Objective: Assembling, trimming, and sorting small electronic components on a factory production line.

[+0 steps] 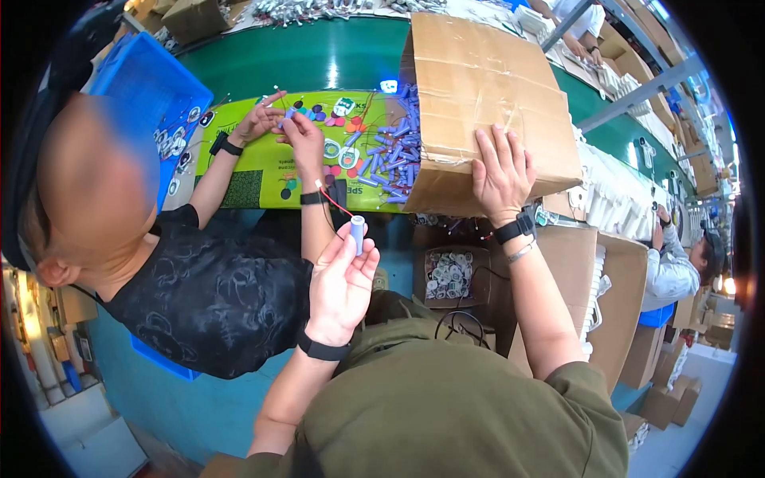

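Between the thumb and fingers of my left hand (341, 283) is a purple cylindrical battery (358, 237), held upright with red wires and a small white plug trailing from its top. My right hand (504, 177) lies flat, fingers spread, on the side of a brown cardboard box (494, 95) tipped toward the left. From the box's open end, a heap of similar purple batteries (392, 155) spills onto a bright green printed mat (271, 187).
On my left a co-worker in a black shirt (215, 295) handles a battery over the mat, among coloured discs (317, 110). A blue crate (147, 76) stands beyond. An open carton (621, 287) with white parts is at right. Other people work along the green conveyor (319, 56).
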Demonstrator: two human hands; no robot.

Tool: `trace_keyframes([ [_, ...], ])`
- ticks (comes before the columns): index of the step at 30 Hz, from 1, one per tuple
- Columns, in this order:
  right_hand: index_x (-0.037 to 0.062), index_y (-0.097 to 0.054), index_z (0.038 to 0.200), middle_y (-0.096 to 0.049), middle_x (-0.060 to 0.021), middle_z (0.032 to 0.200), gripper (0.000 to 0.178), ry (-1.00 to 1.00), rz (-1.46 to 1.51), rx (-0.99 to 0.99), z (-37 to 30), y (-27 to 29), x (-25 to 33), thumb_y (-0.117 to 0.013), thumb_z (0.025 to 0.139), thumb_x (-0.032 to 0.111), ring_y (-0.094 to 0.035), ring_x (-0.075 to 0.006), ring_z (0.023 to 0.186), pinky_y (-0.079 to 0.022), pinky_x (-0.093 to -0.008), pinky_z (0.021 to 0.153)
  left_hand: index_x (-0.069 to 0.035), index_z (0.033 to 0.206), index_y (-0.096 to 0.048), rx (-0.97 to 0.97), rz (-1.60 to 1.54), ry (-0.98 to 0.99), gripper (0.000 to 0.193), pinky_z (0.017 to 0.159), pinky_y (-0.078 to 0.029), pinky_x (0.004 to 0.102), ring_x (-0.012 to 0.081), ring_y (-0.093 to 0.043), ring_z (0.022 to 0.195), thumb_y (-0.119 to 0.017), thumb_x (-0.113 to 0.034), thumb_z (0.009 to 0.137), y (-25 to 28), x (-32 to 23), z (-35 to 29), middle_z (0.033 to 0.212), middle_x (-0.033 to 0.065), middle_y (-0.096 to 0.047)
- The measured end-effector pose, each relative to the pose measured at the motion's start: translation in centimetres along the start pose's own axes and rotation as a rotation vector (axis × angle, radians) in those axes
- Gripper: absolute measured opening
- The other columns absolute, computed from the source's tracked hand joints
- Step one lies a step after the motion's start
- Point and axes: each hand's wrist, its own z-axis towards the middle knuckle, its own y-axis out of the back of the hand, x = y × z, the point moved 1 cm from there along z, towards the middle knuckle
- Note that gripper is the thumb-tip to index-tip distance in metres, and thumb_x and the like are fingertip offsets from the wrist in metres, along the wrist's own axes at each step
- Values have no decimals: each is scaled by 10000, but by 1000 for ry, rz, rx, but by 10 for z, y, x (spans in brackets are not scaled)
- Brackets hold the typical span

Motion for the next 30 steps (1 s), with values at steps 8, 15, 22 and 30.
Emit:
trace_keyframes([
  [8, 20, -484, 1093, -483, -196, 1103, 424, -8, 682, -100, -1, 48, 22, -610, 693, 83, -445, -331, 1051, -348, -421, 887, 3, 1015, -548, 269, 105, 84, 198, 768, -479, 316, 196, -577, 829, -468, -16, 836, 4, 4, -21, 956, 123, -582],
  [15, -63, -397, 1115, -502, -210, 996, 532, -222, 1294, 486, 20, 42, 102, -606, 729, 238, -511, -331, 907, -419, -361, 784, 19, 1017, -543, 258, 176, 126, 199, 769, -476, 303, 191, -576, 830, -475, -6, 832, 10, 15, -29, 970, 131, -579],
  [22, 22, -603, 835, -567, -111, 808, 186, -288, 1301, 286, 14, 30, 107, -595, 732, 176, -548, -275, 791, -444, -325, 686, 41, 994, -534, 180, 289, 101, 183, 750, -479, 305, 191, -580, 798, -475, -2, 826, 15, 15, -38, 913, 130, -586],
  [30, -2, -569, 795, -571, -105, 761, 65, -87, 1390, 43, 14, 89, 79, -577, 738, 26, -569, -230, 711, -459, -291, 639, 36, 997, -508, 211, 215, 2, 180, 732, -462, 327, 216, -564, 795, -440, -34, 846, 16, 4, -38, 928, 146, -570],
])
